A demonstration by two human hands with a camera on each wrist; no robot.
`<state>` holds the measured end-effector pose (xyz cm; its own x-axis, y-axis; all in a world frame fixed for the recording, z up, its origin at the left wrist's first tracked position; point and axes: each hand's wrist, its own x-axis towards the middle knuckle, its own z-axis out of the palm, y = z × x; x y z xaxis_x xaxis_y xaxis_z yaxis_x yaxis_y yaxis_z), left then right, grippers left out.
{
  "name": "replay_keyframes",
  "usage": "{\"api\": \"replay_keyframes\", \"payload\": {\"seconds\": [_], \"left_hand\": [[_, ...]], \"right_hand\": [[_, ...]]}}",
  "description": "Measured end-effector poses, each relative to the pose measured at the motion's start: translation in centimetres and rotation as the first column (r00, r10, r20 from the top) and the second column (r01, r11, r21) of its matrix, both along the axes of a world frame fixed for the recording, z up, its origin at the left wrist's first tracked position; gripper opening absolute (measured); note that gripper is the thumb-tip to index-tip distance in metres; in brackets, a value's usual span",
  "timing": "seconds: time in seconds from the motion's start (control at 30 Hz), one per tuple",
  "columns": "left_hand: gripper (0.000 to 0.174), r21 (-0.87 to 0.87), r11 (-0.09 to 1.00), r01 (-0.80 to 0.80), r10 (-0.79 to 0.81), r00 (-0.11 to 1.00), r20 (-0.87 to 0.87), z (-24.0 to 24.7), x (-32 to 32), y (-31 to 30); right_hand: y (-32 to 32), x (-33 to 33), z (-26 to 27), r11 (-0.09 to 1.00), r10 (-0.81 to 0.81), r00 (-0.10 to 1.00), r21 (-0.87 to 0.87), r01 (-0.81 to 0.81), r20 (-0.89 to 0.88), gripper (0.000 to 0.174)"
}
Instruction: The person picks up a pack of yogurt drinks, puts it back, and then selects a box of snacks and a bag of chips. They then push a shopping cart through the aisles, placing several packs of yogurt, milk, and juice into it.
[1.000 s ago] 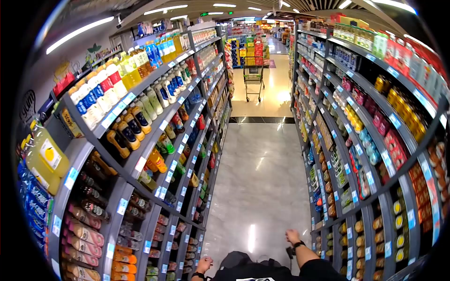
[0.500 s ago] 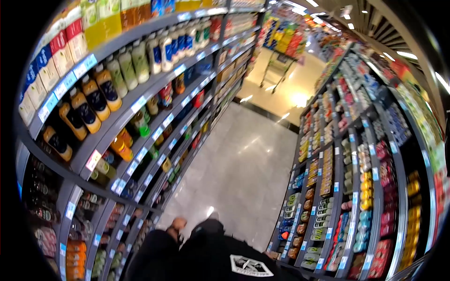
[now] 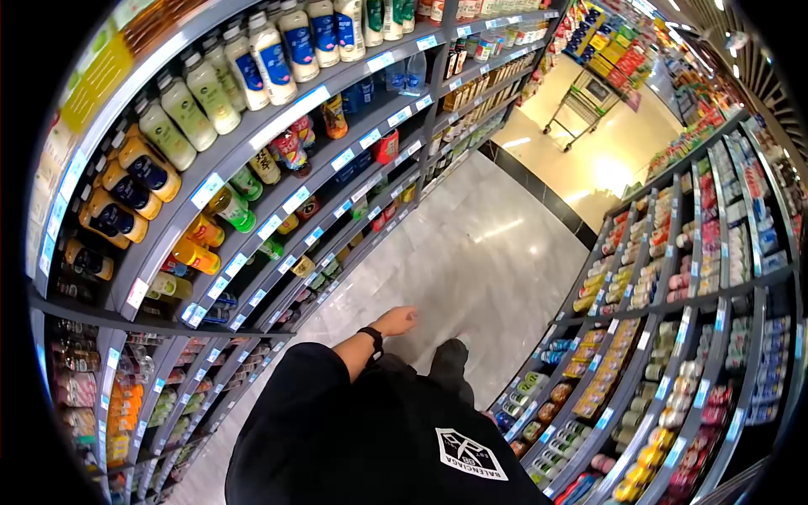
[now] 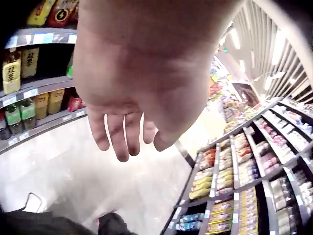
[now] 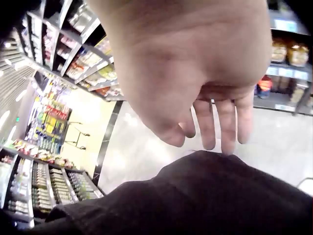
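My left hand (image 3: 396, 321) hangs in front of my body over the aisle floor, a black band around its wrist. In the left wrist view its relaxed fingers (image 4: 124, 137) point down and hold nothing. The right hand (image 5: 195, 83) hangs beside my dark trouser leg (image 5: 195, 196), its fingers loosely bent with nothing in them; in the head view my body hides most of it. Closest on the left are shelves with white bottles with blue labels (image 3: 271, 63), orange drink bottles (image 3: 135, 187) and pale green bottles (image 3: 187, 105).
A shopping cart (image 3: 581, 109) stands past the aisle's far end, before stacked colourful boxes (image 3: 619, 59). Shelves of cans and jars (image 3: 640, 353) line the right side. Grey tiled floor (image 3: 471, 252) runs between, with my shoe (image 3: 452, 352) on it.
The head view has tilted and turned toward the left shelves, which look nearer. My left hand has swung forward; the right has dropped back almost out of the head view.
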<state>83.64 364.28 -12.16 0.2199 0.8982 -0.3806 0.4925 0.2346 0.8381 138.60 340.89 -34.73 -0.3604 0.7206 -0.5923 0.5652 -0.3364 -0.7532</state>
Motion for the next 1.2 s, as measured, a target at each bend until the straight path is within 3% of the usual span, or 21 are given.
{"api": "replay_keyframes", "payload": {"seconds": [0.03, 0.1, 0.17, 0.2, 0.23, 0.27, 0.33, 0.4, 0.43, 0.5, 0.57, 0.67, 0.77, 0.83, 0.87, 0.9, 0.93, 1.0, 1.03, 1.1, 1.2], "left_hand": [[0.037, 0.033, 0.999, -0.001, 0.004, 0.997, -0.072, -1.7, -0.6, 0.3], [0.027, 0.193, 0.980, 0.051, -0.002, 0.970, -0.245, -6.3, -2.3, -0.6], [0.030, 0.095, 0.987, 0.130, -0.049, 0.806, -0.590, -15.6, -4.7, -1.5], [0.032, -0.077, 0.987, -0.143, 0.075, 0.822, -0.564, -12.5, -3.8, -1.0], [0.034, -0.248, 0.884, -0.397, 0.206, 0.806, -0.555, -7.8, -2.1, -1.1], [0.035, -0.281, 0.880, -0.383, 0.211, 0.846, -0.490, -3.4, 0.2, 1.4], [0.040, -0.254, 0.910, -0.327, 0.216, 0.898, -0.382, -2.6, 3.4, 2.2], [0.042, -0.161, 0.975, -0.153, 0.099, 0.948, -0.301, -2.5, 5.7, 4.8], [0.042, -0.403, 0.892, -0.205, 0.086, 0.952, -0.295, -1.4, 7.4, 7.9], [0.043, -0.167, 0.973, -0.159, 0.083, 0.918, -0.387, -3.5, 9.5, 12.2], [0.044, -0.259, 0.943, -0.210, 0.133, 0.949, -0.288, -2.2, 12.1, 18.3], [0.041, -0.147, 0.973, -0.178, 0.131, 0.949, -0.285, 0.0, 16.1, 27.6], [0.047, -0.151, 0.972, -0.180, 0.147, 0.967, -0.208, -0.8, 18.8, 36.5], [0.047, -0.166, 0.969, -0.185, 0.145, 0.963, -0.225, -1.6, 20.3, 41.4], [0.047, -0.179, 0.967, -0.182, 0.135, 0.959, -0.250, -2.1, 21.3, 44.3], [0.047, -0.179, 0.969, -0.171, 0.126, 0.963, -0.237, -2.9, 22.1, 46.8], [0.046, -0.197, 0.972, -0.132, 0.076, 0.960, -0.270, -3.9, 22.7, 49.0], [0.044, -0.261, 0.965, 0.019, -0.098, 0.950, -0.297, -4.7, 23.8, 54.5], [0.043, -0.263, 0.964, 0.022, -0.102, 0.951, -0.291, -5.5, 24.8, 57.1], [0.042, -0.255, 0.967, 0.009, -0.082, 0.957, -0.279, -5.2, 26.7, 62.1], [0.041, -0.286, 0.956, 0.066, -0.145, 0.953, -0.265, -4.9, 30.0, 69.9]], "right_hand": [[2.8, 1.4, -0.6, 0.971, -0.239, 0.971, -0.030, 0.239, 0.001, 0.024], [10.9, -0.8, 10.1, 0.726, -0.688, 0.723, -0.031, 0.687, -0.060, 0.027], [17.8, 3.2, 9.4, 0.807, -0.589, 0.791, -0.066, 0.587, -0.165, 0.035], [21.8, 4.1, 10.9, 0.690, -0.717, 0.687, -0.255, 0.677, -0.116, 0.039], [25.5, 4.2, 13.0, 0.527, -0.841, 0.536, -0.326, 0.785, -0.070, 0.037], [32.4, 8.5, 8.6, 0.408, -0.903, 0.420, -0.499, 0.765, -0.094, 0.034], [39.3, 7.7, 13.1, 0.516, -0.847, 0.531, -0.263, 0.816, -0.013, 0.030], [45.5, 7.2, 16.3, 0.531, -0.844, 0.533, -0.249, 0.810, -0.067, 0.029], [47.9, 7.1, 18.0, 0.544, -0.834, 0.549, -0.251, 0.800, -0.056, 0.029], [52.4, 6.1, 21.0, 0.645, -0.764, 0.616, -0.234, 0.727, -0.193, 0.032], [55.5, 5.8, 22.3, 0.693, -0.721, 0.668, -0.186, 0.696, -0.185, 0.036], [58.6, 9.7, 17.7, 0.890, -0.455, 0.886, -0.064, 0.451, -0.090, 0.038], [59.1, 14.7, 14.1, 0.778, -0.604, 0.795, -0.266, 0.569, -0.065, 0.025], [59.1, 19.4, 9.8, 0.819, -0.564, 0.823, -0.170, 0.548, -0.063, 0.021], [59.0, 23.3, 7.2, 0.953, -0.303, 0.952, 0.009, 0.303, 0.049, 0.017], [58.9, 27.1, 4.7, 0.979, 0.007, 0.966, 0.194, -0.059, 0.258, 0.015], [58.2, 30.7, 3.0, 0.850, 0.262, 0.866, 0.323, -0.416, 0.426, 0.016], [59.4, 32.0, 5.3, 0.991, -0.017, 0.926, 0.132, -0.036, 0.377, 0.018], [60.4, 32.5, 6.8, 0.982, -0.189, 0.928, 0.072, 0.175, 0.322, 0.019], [62.4, 32.7, 9.4, 0.840, -0.525, 0.824, -0.027, 0.542, 0.211, 0.022], [65.4, 33.4, 10.7, 0.541, -0.835, 0.549, -0.127, 0.831, 0.037, 0.025]]}}
